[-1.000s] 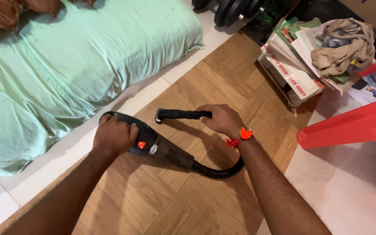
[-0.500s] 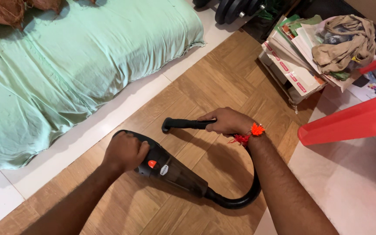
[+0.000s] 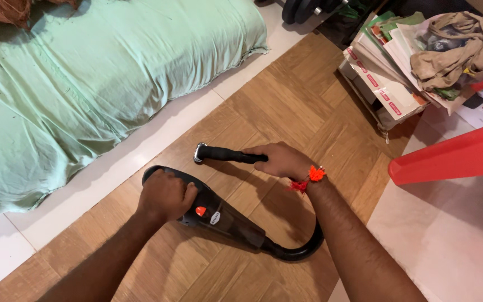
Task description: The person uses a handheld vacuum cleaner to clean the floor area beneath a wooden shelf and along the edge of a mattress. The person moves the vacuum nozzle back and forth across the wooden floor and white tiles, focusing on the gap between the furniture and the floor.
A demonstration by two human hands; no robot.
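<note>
From the head camera, looking down, the left hand (image 3: pixel 166 196) is wrapped around the handle of a black handheld vacuum (image 3: pixel 219 219), its fingers closed tight on the grip so that the knuckles face up. The vacuum's body lies low over the wood-patterned floor (image 3: pixel 286 106), with an orange button (image 3: pixel 200 211) just ahead of the hand and a dark translucent dust cup tapering toward the lower right. From that narrow end a black flexible hose (image 3: pixel 300 251) curves round under the right forearm and up toward the right hand (image 3: pixel 278 160). The right hand's fingers are closed around the black nozzle tube (image 3: pixel 225 154), which points left, its mouth close to the floor near the seam where the wood pattern meets a strip of white tile (image 3: pixel 141 148). An orange thread band (image 3: pixel 311 176) sits on the right wrist. Beyond the white strip lies a mattress under a pale green sheet (image 3: pixel 96 72). At the upper right a stack of books and papers (image 3: pixel 384 78) carries a crumpled beige cloth (image 3: pixel 454 47), and a red plastic chair (image 3: pixel 454 156) stands beside it.
</note>
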